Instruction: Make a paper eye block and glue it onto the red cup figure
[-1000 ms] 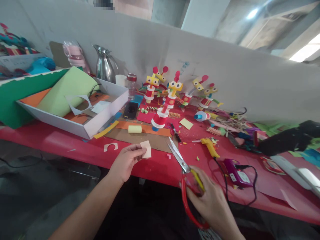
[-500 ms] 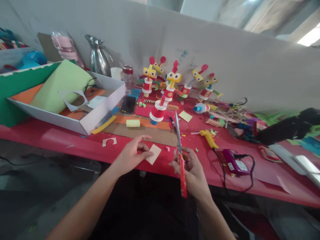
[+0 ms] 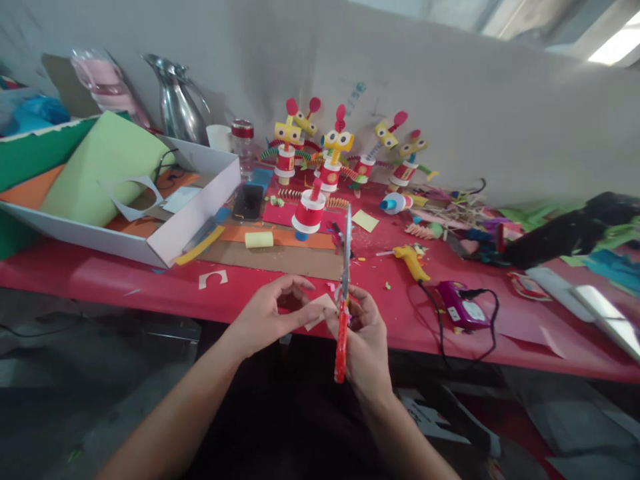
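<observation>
Left of the scissors [image 3: 342, 343], our left hand [image 3: 265, 317] loosely pinches the card [image 3: 324, 302]; our right hand [image 3: 369, 343] grips the scissors. Careless regripping could crease the card.

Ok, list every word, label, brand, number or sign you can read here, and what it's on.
No text reads clearly.
Wall: blue-green marks, too blurred.
Front cup: no readable print.
Cup behind it: gold print, too small.
Purple box: pale label, too small.
Red-and-white item: blurred.
</observation>
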### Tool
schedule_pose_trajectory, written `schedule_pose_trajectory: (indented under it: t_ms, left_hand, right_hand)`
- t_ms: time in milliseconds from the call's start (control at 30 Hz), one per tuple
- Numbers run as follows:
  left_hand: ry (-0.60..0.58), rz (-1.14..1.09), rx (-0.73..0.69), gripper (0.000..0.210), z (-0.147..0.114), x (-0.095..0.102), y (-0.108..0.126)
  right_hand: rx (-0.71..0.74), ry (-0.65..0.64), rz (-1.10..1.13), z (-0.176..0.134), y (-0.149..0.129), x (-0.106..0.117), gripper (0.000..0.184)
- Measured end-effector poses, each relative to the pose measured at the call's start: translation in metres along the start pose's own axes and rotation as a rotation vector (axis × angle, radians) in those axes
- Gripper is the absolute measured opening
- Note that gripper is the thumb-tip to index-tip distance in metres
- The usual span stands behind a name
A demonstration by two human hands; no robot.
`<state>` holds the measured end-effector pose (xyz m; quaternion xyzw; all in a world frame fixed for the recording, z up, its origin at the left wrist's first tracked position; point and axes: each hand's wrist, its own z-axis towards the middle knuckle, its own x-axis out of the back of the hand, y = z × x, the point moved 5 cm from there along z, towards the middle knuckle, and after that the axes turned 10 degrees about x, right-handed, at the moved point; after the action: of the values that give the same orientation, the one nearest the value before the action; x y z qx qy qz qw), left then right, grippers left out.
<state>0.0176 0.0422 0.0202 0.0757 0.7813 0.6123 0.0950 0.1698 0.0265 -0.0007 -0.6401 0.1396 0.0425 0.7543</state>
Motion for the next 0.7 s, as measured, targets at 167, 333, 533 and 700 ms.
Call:
schedule_pose_trajectory:
  t_ms: [167,333,533,700]
  left_hand:
    - [0.145,-0.372,0.106,0.019,0.003,-0.014,-0.02]
    - [0.192,-0.566,0.105,0.013,0.002,-0.017,-0.02]
    - [0.212,-0.639,0.162,0.013,0.0,-0.017,-0.021]
    - [0.26,-0.652,0.159,0.018,0.0,-0.016,-0.019]
  right_hand:
    - [0.096,0.184,0.112,0.001,-0.002,-0.009,0.041]
    - [0.096,0.174,0.119,-0.001,0.001,-0.016,0.04]
    - [0.086,0.152,0.097,0.0,0.001,-0.018,0.037]
    - [0.104,0.126,0.115,0.002,-0.001,-0.023,0.034]
